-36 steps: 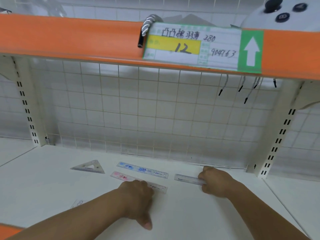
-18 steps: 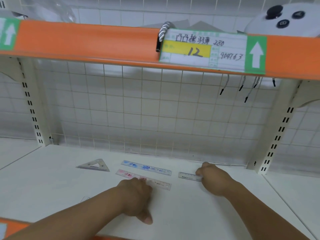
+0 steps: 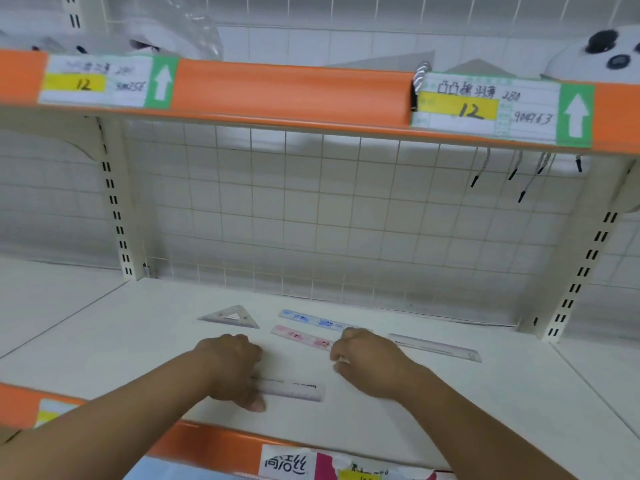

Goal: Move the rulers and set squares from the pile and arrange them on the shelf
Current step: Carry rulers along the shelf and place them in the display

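On the white shelf (image 3: pixel 485 403) lie a clear set square (image 3: pixel 230 317), a blue ruler (image 3: pixel 308 319) and a pink ruler (image 3: pixel 298 337) side by side. A clear ruler (image 3: pixel 436 346) lies apart to the right. Another clear ruler (image 3: pixel 294 389) lies nearer the front edge. My left hand (image 3: pixel 232 368) has curled fingers and grips this front ruler's left end, thumb at its near edge. My right hand (image 3: pixel 367 362) is curled over the pink ruler's right end, which is hidden under its fingers.
An orange upper shelf edge (image 3: pixel 291 91) with price labels (image 3: pixel 485 105) hangs overhead. A wire grid (image 3: pixel 311 209) backs the shelf, with slotted uprights (image 3: pixel 117 216) at both sides. The orange front lip (image 3: pixel 214 441) carries stickers. Cords (image 3: pixel 519 174) dangle at the back right.
My right hand let go of the right clear ruler and moved left to the pink ruler's end. My left hand left the pink ruler and came nearer, onto the front clear ruler.
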The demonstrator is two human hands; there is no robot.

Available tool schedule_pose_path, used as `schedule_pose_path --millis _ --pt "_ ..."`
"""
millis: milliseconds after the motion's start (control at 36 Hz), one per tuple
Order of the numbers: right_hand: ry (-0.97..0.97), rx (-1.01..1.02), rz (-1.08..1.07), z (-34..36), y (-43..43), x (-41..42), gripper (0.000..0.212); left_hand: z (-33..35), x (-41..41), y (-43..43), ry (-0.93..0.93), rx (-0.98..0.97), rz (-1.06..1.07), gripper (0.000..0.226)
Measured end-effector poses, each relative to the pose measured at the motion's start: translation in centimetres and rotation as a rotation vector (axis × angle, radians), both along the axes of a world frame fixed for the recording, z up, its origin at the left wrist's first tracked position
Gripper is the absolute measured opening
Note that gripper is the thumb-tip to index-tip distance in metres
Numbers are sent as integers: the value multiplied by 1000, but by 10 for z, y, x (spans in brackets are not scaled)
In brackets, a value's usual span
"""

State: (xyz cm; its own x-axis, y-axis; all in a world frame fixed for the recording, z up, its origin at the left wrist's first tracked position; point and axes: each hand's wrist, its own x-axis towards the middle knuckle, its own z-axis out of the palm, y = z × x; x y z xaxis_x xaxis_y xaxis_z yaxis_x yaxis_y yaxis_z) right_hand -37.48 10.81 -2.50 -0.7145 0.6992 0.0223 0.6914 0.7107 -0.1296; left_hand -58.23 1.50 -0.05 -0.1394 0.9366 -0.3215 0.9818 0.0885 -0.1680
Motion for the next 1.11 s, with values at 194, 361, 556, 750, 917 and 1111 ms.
schedule_pose_path --millis 194,361,556,750,917,1111 --pt "-38 -85 55 -7 -24 -33 43 -3 -24 -12 -6 -12 48 74" --pt "-54 -126 54 -11 -29 -49 49 -9 -38 -16 -23 -24 72 63" --pt "-41 -214 -12 -6 -28 -51 35 -11 -42 -13 -11 -19 67 64" --pt "-81 -193 -23 -1 -31 -51 35 -14 -44 -12 -1 2 57 68" --pt "-167 -117 56 1 -33 -52 46 -16 -45 -13 1 10 35 66" --pt "-321 -46 108 15 -40 -54 58 -17 -47 -15 4 7 19 71"
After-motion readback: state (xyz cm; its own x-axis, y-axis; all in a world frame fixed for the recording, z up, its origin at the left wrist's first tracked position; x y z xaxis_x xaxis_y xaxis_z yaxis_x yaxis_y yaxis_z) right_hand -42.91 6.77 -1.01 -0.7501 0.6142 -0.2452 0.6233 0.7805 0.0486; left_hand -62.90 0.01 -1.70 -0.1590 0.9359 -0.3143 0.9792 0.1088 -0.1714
